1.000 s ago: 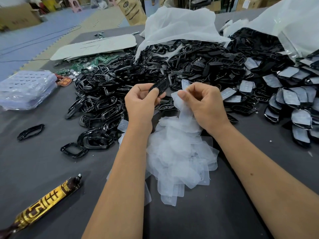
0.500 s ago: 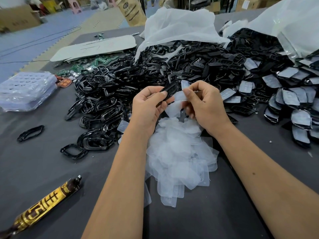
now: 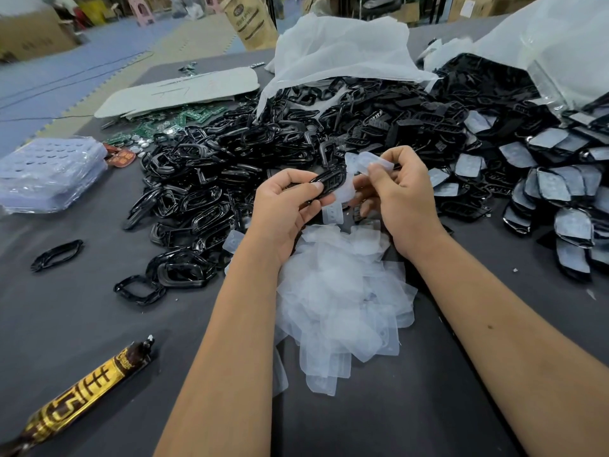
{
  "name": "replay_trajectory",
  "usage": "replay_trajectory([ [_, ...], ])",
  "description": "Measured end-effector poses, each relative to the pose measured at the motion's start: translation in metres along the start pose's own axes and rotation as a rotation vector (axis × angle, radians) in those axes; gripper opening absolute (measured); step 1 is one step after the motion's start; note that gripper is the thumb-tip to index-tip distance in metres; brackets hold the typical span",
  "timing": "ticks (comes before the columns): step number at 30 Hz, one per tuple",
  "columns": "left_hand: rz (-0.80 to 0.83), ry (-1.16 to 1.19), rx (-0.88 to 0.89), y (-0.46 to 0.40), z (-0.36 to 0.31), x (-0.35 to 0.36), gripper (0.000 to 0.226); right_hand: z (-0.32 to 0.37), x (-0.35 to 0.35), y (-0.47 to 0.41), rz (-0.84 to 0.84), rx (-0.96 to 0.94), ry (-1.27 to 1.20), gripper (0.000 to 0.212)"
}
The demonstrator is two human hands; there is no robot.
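The black slotted shell sits in the left hand, thumb on top and fingers curled beneath. Its long axis runs left to right, rising slightly toward the right hand. That hand's grip is narrow, thumb and forefinger nipping a translucent pad just above the shell's right end. I'd guess the pad goes onto the shell. Beneath lies a heap of translucent pads, toward the table's near edge.

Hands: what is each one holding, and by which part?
The left hand pinches a black plastic frame by one end; the right hand pinches a clear film piece at its edge, thumb on top.
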State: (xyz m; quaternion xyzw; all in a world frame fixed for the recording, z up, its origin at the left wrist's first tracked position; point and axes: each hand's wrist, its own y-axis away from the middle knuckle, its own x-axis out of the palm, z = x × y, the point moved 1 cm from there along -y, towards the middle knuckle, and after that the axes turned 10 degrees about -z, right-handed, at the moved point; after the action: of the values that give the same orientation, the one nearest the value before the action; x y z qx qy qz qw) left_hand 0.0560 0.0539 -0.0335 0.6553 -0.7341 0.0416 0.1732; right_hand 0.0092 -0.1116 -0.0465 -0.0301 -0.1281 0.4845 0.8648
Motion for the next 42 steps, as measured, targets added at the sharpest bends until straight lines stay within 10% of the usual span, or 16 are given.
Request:
replay_trajectory([
  [7,-0.034,0.126,-0.015,-0.001,-0.002,-0.001,0.019,-0.003,-0.001,-0.001,-0.163,-0.265,0.363,0.014],
  [18,-0.205,0.283,0.01,-0.008,-0.003,-0.004,0.014,-0.01,0.015,0.008,0.197,-0.41,0.865,0.025],
  [31,-0.184,0.152,0.077,-0.011,0.004,-0.003,0.016,-0.001,0.0,0.001,0.017,-0.029,0.016,0.01],
  [42,-0.157,0.01,0.174,-0.01,0.008,-0.002,0.024,-0.006,0.001,-0.001,-0.001,-0.029,0.008,0.009],
])
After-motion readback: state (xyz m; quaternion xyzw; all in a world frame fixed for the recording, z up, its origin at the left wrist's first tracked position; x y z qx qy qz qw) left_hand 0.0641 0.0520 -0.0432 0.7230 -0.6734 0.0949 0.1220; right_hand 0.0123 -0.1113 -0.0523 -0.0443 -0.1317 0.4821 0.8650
